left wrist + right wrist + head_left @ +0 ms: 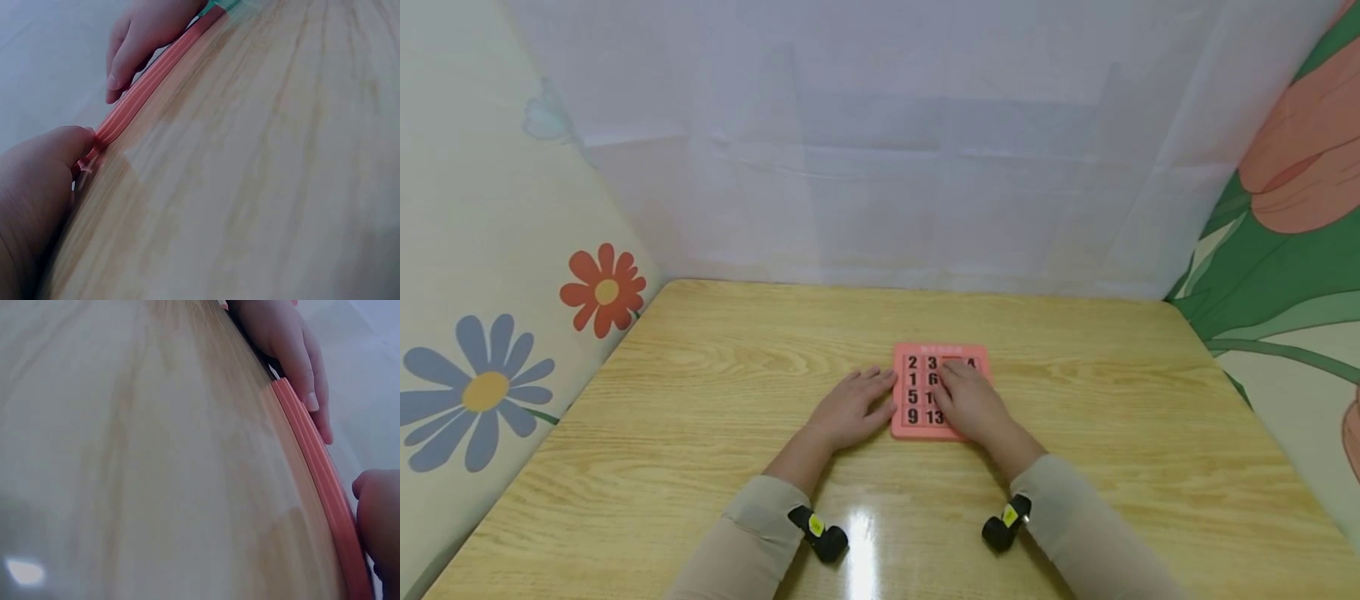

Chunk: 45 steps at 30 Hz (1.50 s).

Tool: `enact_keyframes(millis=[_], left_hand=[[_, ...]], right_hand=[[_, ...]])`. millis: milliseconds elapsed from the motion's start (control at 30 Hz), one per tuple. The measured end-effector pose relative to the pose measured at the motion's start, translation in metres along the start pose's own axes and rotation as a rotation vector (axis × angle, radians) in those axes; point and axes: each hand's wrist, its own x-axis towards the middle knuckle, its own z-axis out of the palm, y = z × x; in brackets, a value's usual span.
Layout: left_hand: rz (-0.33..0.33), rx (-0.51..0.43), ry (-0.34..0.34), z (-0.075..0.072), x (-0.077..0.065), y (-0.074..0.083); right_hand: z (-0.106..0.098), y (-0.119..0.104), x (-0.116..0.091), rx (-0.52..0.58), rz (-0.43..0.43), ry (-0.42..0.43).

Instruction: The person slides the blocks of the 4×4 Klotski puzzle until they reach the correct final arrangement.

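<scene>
A pink number sliding puzzle [917, 433] lies flat on the wooden table, its black-numbered tiles in rows. In the head view, 2 and 3 show in the top row, then a red gap and a 4 at the right. My left hand [852, 408] rests at the puzzle's left edge, fingers fairly straight, fingertips and thumb right at the frame. My right hand [973, 404] lies over the right part of the tiles, its fingertips near the gap, hiding several numbers. From the left wrist, the puzzle's ridged side [150, 78] shows low against the table, with the left thumb by its near corner.
The wooden table [700, 333] spreads around the puzzle. A white sheet [880, 208] hangs behind it, and flower-printed panels [445, 250] stand at both sides. Small black cameras [829, 542] are strapped to both sleeves.
</scene>
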Motion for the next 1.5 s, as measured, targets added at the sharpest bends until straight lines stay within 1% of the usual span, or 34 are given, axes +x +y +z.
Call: enact_keyframes(millis=[200, 367, 700, 900, 1133, 1500], left_hand=[[0.007, -0.002, 0.011, 0.000, 0.001, 0.001], [0.004, -0.007, 0.005, 0.000, 0.001, 0.002], [0.004, -0.006, 0.005, -0.001, 0.002, 0.004], [0.001, 0.005, -0.001, 0.000, 0.002, 0.003], [-0.007, 0.003, -0.006, 0.000, 0.002, 0.004], [-0.009, 0.006, -0.005, 0.000, 0.002, 0.005]], right_hand=[[0.005, -0.009, 0.006, 0.007, 0.006, -0.015], [0.007, -0.011, 0.009, 0.013, 0.005, -0.030], [0.003, -0.006, 0.006, 0.015, 0.029, -0.050], [0.000, 0.001, 0.003, -0.001, -0.004, -0.019], [-0.001, 0.008, 0.001, -0.025, 0.026, -0.040], [-0.003, 0.014, -0.001, -0.042, 0.016, -0.026]])
